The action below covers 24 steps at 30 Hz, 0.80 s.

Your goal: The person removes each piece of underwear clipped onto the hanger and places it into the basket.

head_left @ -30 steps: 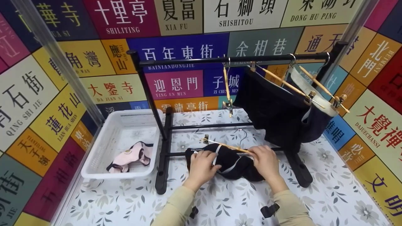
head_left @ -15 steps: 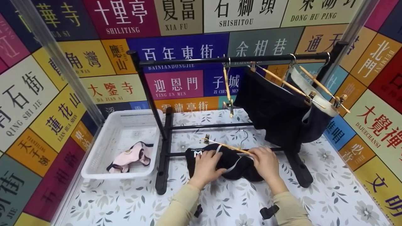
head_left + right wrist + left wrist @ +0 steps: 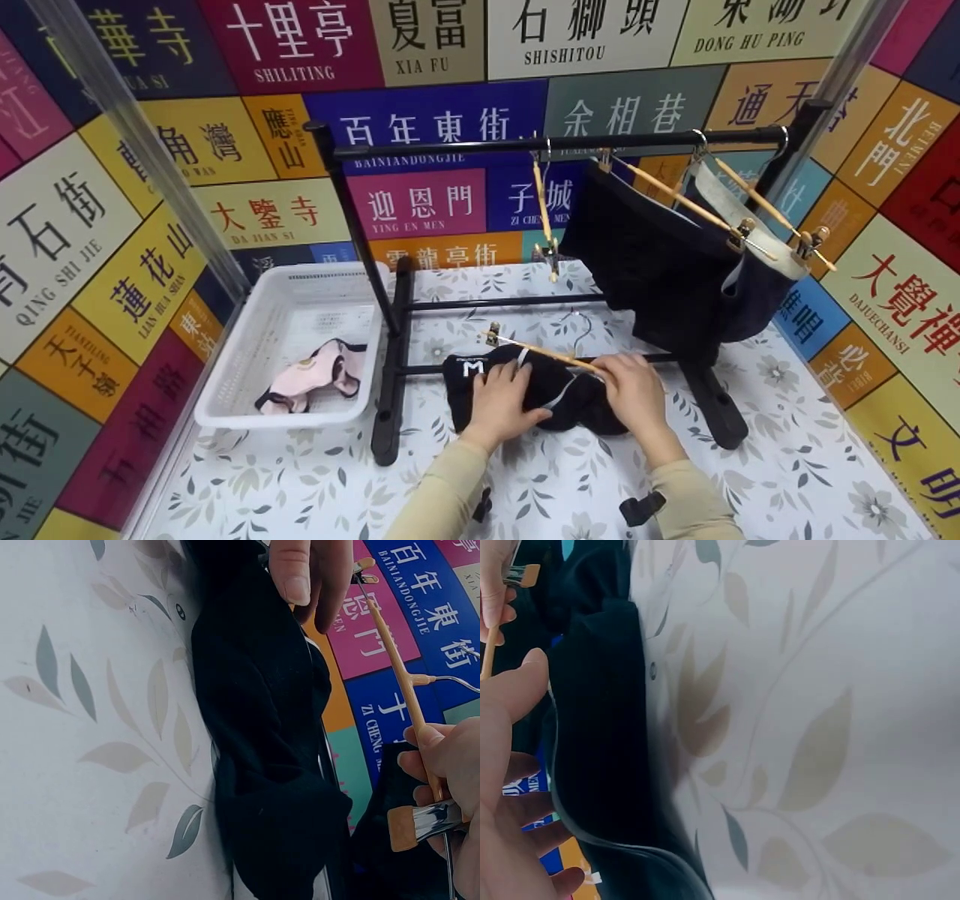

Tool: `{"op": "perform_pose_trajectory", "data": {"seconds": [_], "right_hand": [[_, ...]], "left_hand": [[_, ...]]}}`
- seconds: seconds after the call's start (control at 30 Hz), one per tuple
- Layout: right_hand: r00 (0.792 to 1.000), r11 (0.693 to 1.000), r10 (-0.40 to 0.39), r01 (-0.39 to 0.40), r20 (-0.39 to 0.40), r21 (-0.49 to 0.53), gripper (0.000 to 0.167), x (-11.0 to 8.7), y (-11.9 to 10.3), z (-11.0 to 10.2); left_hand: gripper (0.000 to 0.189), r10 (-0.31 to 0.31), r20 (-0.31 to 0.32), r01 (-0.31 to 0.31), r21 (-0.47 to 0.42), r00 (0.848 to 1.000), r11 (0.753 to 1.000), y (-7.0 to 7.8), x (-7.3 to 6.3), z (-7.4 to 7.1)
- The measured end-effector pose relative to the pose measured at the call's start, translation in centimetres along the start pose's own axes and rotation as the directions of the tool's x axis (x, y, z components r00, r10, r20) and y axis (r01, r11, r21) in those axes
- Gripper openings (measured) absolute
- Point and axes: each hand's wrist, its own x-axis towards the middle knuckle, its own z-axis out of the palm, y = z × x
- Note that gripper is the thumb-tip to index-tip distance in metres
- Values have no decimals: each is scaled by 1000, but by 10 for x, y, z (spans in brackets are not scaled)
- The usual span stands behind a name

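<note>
A black garment (image 3: 466, 401) with grey edging and a white letter lies crumpled on the floral cloth, in front of the rack. My left hand (image 3: 501, 401) rests on it with fingers spread; the left wrist view shows the thumb (image 3: 526, 682) extended beside the fabric. Between thumb and fingers, my right hand (image 3: 636, 390) holds a wooden clip hanger (image 3: 555, 355) near its right end. That hanger's bar slants over the garment's back edge, and its left clip (image 3: 493, 334) sticks out past the fabric. In the right wrist view the other clip (image 3: 412, 829) sits by the gripping fingers.
A black rack (image 3: 480, 148) stands behind the hands. From it hang an unloaded hanger (image 3: 541, 202), black shorts (image 3: 645, 240) and a dark garment with a pale waistband (image 3: 750, 214). At left, a white basket (image 3: 217, 375) contains a pink garment (image 3: 307, 375) with black trim.
My left hand has slid rightward across the black garment, uncovering the white letter. The right hand and its hanger have stayed nearly in place.
</note>
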Motion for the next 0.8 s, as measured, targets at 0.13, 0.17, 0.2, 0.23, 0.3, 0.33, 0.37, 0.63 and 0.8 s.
{"op": "perform_pose_trajectory", "data": {"seconds": [0.13, 0.17, 0.2, 0.23, 0.3, 0.33, 0.37, 0.63, 0.8], "right_hand": [[1000, 1000, 14, -14, 11, 2, 15, -1, -1, 0], [1000, 1000, 16, -16, 12, 3, 15, -1, -1, 0], [1000, 1000, 17, -17, 12, 3, 15, -1, -1, 0], [1000, 1000, 16, -16, 12, 3, 14, -2, -1, 0], [1000, 1000, 13, -13, 10, 6, 13, -2, 0, 1], [1000, 1000, 9, -9, 8, 9, 13, -2, 0, 1], [1000, 1000, 4, -4, 5, 10, 12, -2, 0, 1], [1000, 1000, -17, 17, -3, 19, 13, -2, 1, 3], [1000, 1000, -13, 14, -10, 25, 13, -3, 0, 4]], "left_hand": [[91, -26, 30, 26, 10, 999, 1000, 0, 3, 8], [92, -31, 35, 30, 16, 999, 999, 0, 4, 10], [93, -35, 38, 35, 21, 999, 999, 0, 4, 12], [93, -40, 41, 39, 25, 998, 999, 0, 4, 13], [93, -45, 41, 44, 27, 998, 999, 0, 5, 15], [93, -49, 48, 48, 28, 998, 998, 0, 4, 16], [92, -48, 43, 47, 27, 998, 999, 0, 4, 17], [83, -15, 7, 15, 29, 1000, 999, 0, -3, 20], [79, 3, -15, -3, 15, 1000, 1000, -1, -6, 21]]}}
